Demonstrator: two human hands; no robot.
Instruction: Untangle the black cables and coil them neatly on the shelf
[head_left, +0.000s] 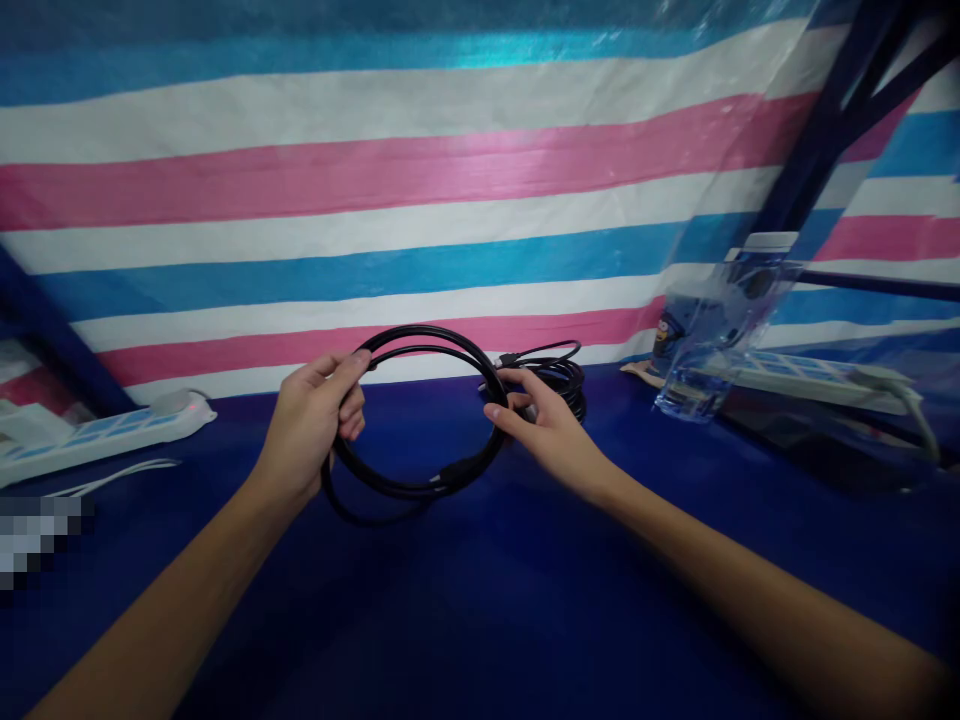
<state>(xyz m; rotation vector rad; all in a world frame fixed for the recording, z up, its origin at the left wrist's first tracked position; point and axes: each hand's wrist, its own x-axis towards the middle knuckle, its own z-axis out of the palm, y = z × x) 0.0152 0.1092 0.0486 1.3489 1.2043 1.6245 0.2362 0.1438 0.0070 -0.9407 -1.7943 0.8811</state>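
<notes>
A black cable [420, 333] is wound into a wide loop of several turns, raised above the blue table. My left hand [319, 415] closes round the left side of the loop, thumb on top. On the right side, my right hand [544, 420] pinches the turns between thumb and fingers. One plug end [456, 472] of the cable lies along the bottom of the loop, and a looser turn hangs below at the lower left. Behind my right hand, a second coiled black cable [568, 380] rests on the table, its connector showing at the top, partly hidden by my fingers.
A white power strip [112, 437] with a thin white cord [124, 478] lies at the left. On the right stand a clear plastic cup [701, 370] and a bottle [765, 245], beside another power strip [817, 380] and a dark flat object [814, 445]. Striped sheeting [390, 190] hangs behind the blue table [480, 620].
</notes>
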